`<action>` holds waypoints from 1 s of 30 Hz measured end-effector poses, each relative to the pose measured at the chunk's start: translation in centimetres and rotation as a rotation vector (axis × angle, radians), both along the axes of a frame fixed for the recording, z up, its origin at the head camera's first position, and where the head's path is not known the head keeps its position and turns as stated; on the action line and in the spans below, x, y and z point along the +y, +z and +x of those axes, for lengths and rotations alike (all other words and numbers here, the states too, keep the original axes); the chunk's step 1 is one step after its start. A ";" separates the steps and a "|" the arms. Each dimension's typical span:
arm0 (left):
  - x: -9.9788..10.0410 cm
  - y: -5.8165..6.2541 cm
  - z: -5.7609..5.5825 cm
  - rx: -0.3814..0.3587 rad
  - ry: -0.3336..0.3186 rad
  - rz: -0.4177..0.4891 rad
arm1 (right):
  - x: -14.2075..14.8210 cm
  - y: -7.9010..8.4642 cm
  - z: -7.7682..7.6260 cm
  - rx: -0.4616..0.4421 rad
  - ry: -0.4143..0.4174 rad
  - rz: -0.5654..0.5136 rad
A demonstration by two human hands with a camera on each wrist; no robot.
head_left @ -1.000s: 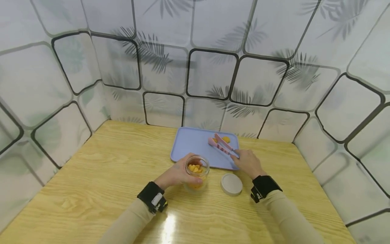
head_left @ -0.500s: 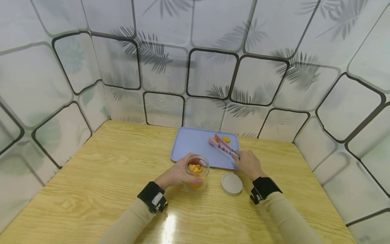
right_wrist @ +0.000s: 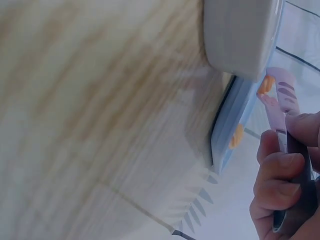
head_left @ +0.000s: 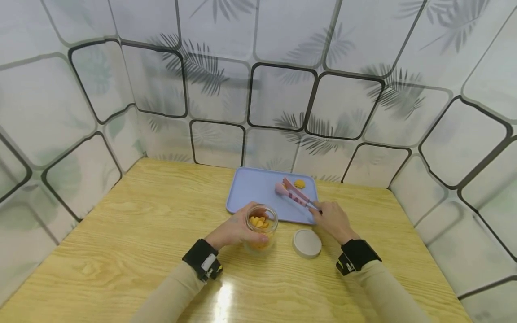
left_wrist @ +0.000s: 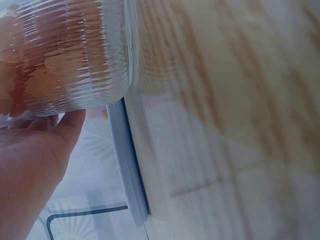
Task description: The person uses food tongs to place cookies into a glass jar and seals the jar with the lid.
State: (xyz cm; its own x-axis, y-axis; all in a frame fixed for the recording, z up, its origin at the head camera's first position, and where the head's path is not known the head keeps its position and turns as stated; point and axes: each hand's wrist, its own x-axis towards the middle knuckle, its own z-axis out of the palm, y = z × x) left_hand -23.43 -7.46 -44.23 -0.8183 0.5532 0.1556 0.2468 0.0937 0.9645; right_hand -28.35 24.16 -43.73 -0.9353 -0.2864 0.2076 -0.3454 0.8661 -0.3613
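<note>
My left hand (head_left: 238, 228) grips a clear ribbed glass jar (head_left: 269, 228) that holds orange pieces (head_left: 257, 221). In the left wrist view the jar (left_wrist: 75, 60) fills the upper left, its base by the wooden surface. My right hand (head_left: 332, 219) holds pink-tipped tongs (head_left: 296, 200) over the blue tray (head_left: 252, 188). In the right wrist view, fingers and thumb wrap the tongs' dark handle (right_wrist: 298, 200). An orange piece (right_wrist: 265, 85) lies at the tong tips; whether they pinch it cannot be told. Another ridged orange piece (head_left: 299, 184) rests on the tray nearby.
A round whitish lid (head_left: 307, 243) lies on the wooden table (head_left: 133, 233) between the jar and my right forearm. Patterned curtain-like walls (head_left: 218, 143) stand along the table's back and sides.
My right wrist has shifted slightly right and toward me, and the tong tips have moved a little left. My left hand and the jar have stayed in place.
</note>
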 end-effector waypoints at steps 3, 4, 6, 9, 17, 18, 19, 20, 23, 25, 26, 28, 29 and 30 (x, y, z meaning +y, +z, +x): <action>0.0 0.0 0.0 -0.005 0.004 -0.001 | 0.3 0.1 0.7 -0.004 0.016 -0.029; 0.1 0.0 0.0 -0.007 0.003 -0.001 | 0.5 0.1 0.9 -0.009 0.022 -0.042; 0.1 0.0 0.0 -0.010 0.001 -0.002 | 0.8 0.3 1.5 -0.016 0.032 -0.067; 0.1 0.0 0.1 -0.014 0.000 -0.002 | 1.2 0.7 2.6 -0.023 0.049 -0.109; 0.1 0.0 0.2 0.020 -0.011 0.014 | 2.0 2.4 5.5 0.025 0.082 -0.185; 0.1 0.0 0.1 0.025 -0.013 0.018 | 2.1 2.6 5.8 0.024 0.084 -0.196; 0.1 0.0 0.1 0.031 -0.015 0.021 | 2.2 2.8 6.2 0.021 0.087 -0.210; 0.0 -0.1 0.1 0.036 -0.016 0.022 | 2.3 3.0 6.6 0.023 0.093 -0.223; 0.0 -0.2 -0.1 0.041 -0.013 0.025 | 2.4 3.7 7.9 0.038 0.127 -0.246; 0.0 -0.2 -0.1 0.040 -0.009 0.020 | 2.4 4.2 8.8 0.048 0.152 -0.269; 0.0 -0.2 -0.1 0.042 -0.007 0.017 | 2.3 4.4 9.1 0.060 0.167 -0.278; 0.0 -0.2 -0.1 0.040 -0.005 0.013 | 2.2 4.7 9.8 0.072 0.185 -0.298; 0.0 -0.2 -0.1 0.040 -0.003 0.008 | 2.1 4.8 10.1 0.077 0.192 -0.303; 0.0 -0.2 0.0 0.039 -0.003 0.004 | 2.1 4.9 10.3 0.077 0.199 -0.308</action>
State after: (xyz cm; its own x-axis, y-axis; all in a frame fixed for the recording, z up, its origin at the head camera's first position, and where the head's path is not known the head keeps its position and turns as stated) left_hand -23.45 -7.45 -44.40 -0.8100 0.5548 0.1902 0.2848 0.0887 0.9545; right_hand -18.01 26.23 -38.84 -0.8462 -0.3740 0.3797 -0.5321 0.6338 -0.5614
